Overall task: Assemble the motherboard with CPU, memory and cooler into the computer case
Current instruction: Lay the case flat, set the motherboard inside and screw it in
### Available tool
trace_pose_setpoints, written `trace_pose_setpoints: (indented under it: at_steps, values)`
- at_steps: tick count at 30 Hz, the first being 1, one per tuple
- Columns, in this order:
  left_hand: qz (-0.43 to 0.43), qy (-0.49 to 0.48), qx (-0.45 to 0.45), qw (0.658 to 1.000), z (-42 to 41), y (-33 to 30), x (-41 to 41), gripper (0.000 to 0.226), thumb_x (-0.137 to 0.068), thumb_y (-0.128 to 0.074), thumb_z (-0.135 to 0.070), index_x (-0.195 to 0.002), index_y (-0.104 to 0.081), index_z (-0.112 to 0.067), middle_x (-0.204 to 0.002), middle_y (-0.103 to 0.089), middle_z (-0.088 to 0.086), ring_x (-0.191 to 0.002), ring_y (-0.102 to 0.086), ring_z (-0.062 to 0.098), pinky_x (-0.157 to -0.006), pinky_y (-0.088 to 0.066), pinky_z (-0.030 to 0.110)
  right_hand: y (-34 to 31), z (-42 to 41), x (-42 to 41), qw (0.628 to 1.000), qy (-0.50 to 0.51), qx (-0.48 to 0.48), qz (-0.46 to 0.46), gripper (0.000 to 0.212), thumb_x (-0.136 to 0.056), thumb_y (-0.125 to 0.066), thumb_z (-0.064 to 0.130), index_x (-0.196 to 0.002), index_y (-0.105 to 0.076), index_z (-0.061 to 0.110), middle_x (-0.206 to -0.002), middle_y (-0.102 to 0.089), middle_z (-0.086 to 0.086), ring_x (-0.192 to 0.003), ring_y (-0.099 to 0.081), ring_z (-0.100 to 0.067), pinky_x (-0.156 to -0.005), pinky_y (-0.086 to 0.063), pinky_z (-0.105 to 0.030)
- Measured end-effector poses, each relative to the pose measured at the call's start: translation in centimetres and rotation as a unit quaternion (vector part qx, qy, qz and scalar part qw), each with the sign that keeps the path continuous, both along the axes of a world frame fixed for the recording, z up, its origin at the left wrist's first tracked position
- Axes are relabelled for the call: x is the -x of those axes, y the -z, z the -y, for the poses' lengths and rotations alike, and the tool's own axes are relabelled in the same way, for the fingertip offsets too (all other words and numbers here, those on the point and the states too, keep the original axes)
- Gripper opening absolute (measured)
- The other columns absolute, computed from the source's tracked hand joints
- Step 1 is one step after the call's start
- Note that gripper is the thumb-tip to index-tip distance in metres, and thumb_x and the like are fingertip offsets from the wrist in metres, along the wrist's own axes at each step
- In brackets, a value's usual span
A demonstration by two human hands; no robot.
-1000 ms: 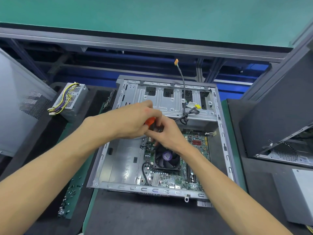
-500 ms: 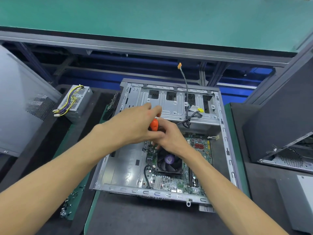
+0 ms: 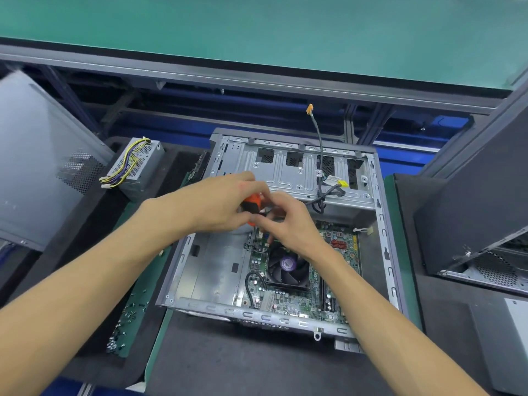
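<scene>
One case point(image 3: 285, 178), one motherboard point(image 3: 340, 252), one cooler point(image 3: 287, 267). Left hand point(image 3: 223, 204) grips one screwdriver point(image 3: 253, 202) at case's 11 o'clock; right hand point(image 3: 288, 221) pinches its shaft.

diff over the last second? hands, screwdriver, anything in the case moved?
Little changed. The left hand keeps its grip on the orange screwdriver; the right hand stays at its shaft, fingers curled around it. Both remain over the far left corner of the motherboard, with only slight finger shifts. The apparent drift is the head camera moving. The case, cooler fan and power supply stayed put.
</scene>
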State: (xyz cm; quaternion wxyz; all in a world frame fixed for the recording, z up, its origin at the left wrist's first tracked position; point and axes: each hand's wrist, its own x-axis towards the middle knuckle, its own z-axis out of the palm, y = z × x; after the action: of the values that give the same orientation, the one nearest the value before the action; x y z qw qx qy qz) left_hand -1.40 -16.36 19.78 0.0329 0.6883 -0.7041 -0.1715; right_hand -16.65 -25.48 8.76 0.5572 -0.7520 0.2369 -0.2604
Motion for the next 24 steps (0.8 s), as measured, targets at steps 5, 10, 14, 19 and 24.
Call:
trace_pose_setpoints:
  at_steps: [5,10,14,19,24]
  values:
    - [-0.135,-0.071,0.138,0.979,-1.8,-0.4,0.0,0.049,-0.096,-0.055,-0.042,-0.141,-0.037,-0.044,-0.130,-0.047,-0.014,-0.117,-0.054,0.008,-0.101,-0.047,0.042,-2.5,0.0,0.0,0.995,0.076,0.038,0.057,0.028,-0.087,-0.075,0.035,-0.111,-0.069,0.023,-0.098,-0.062,0.006,-0.073,-0.062,-0.025,-0.063,-0.058,-0.052]
    - [-0.221,-0.145,0.210,0.941,-4.3,-2.3,0.5,0.037,-0.100,-0.054,-0.025,-0.137,-0.048,-0.028,-0.119,-0.055,-0.004,-0.103,-0.058,0.007,-0.085,-0.049,0.021,-5.9,-1.9,-0.6,0.984,0.080,-0.062,0.149,0.010,-0.096,-0.057,0.033,-0.099,-0.060,0.024,-0.080,-0.063,0.003,-0.070,-0.062,-0.019,-0.060,-0.055,-0.028]
    - [-0.175,-0.222,0.233,0.930,-8.1,-3.3,-0.1,0.018,-0.100,-0.052,-0.019,-0.115,-0.062,-0.021,-0.097,-0.064,0.000,-0.086,-0.063,0.018,-0.077,-0.049,0.028,-8.4,-4.7,-2.3,0.972,0.025,-0.139,0.188,0.044,-0.090,-0.047,0.048,-0.096,-0.053,0.005,-0.064,-0.052,0.001,-0.051,-0.045,-0.010,-0.044,-0.036,-0.020]
    - [-0.182,-0.324,0.236,0.898,-13.7,-2.9,-2.2,0.016,-0.097,-0.052,-0.011,-0.100,-0.065,-0.020,-0.082,-0.070,-0.002,-0.072,-0.069,0.011,-0.079,-0.056,0.034,-10.0,-10.1,-5.9,0.970,-0.077,-0.185,0.140,0.065,-0.083,-0.045,0.057,-0.103,-0.057,-0.003,-0.057,-0.047,0.001,-0.042,-0.034,-0.009,-0.041,-0.027,-0.019]
    - [-0.224,-0.409,0.204,0.861,-18.0,0.0,-6.0,0.020,-0.092,-0.054,-0.005,-0.093,-0.066,-0.022,-0.078,-0.073,0.001,-0.068,-0.072,0.018,-0.073,-0.059,0.035,-9.7,-16.2,-8.9,0.967,-0.099,-0.220,0.081,0.067,-0.088,-0.045,0.048,-0.111,-0.050,-0.014,-0.059,-0.044,-0.004,-0.040,-0.033,-0.008,-0.040,-0.026,-0.018]
